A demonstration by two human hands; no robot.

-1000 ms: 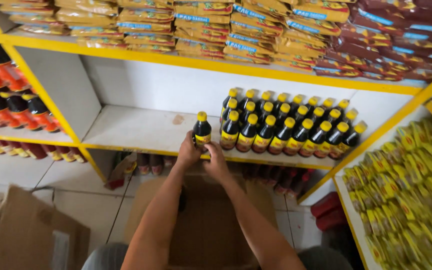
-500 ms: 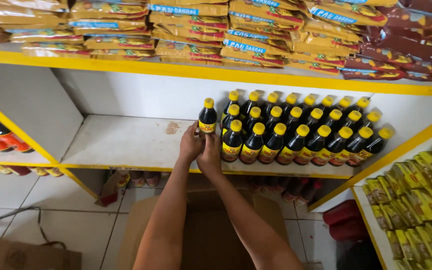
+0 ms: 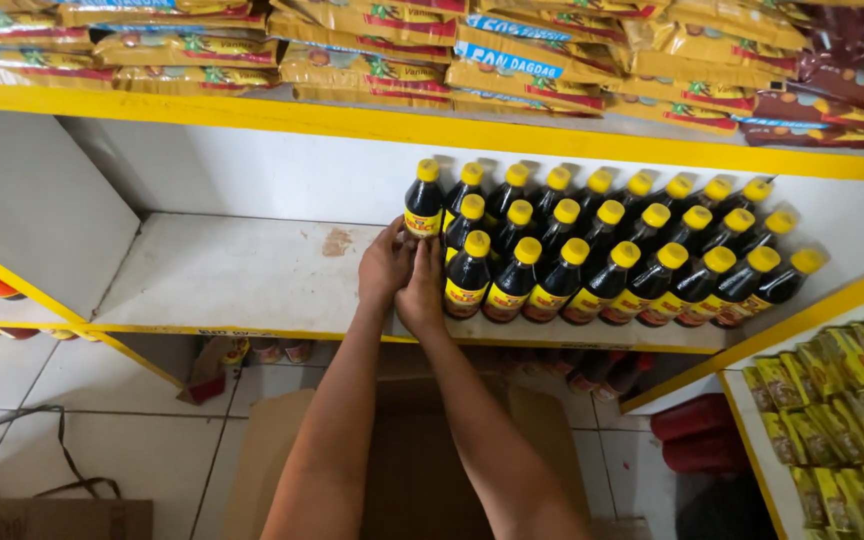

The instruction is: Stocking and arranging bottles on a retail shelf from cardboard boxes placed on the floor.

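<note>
up close, left hand (image 3: 384, 268) and right hand (image 3: 422, 290) press together against a dark bottle (image 3: 423, 204) with yellow cap and label, fingers loosely curled on its base, at the back-left corner of the bottle rows (image 3: 612, 250) on the white shelf (image 3: 242, 275).

single head-worn view, looking down and forward at a white shelf (image 3: 242, 275), close, within arm's reach.

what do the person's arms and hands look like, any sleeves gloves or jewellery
Both arms are bare from the bottom edge of the picture up to the hands, with no sleeves in view. The left hand and right hand wear no gloves. No watch, bracelet or ring shows on either wrist or on the fingers that are visible.
</note>
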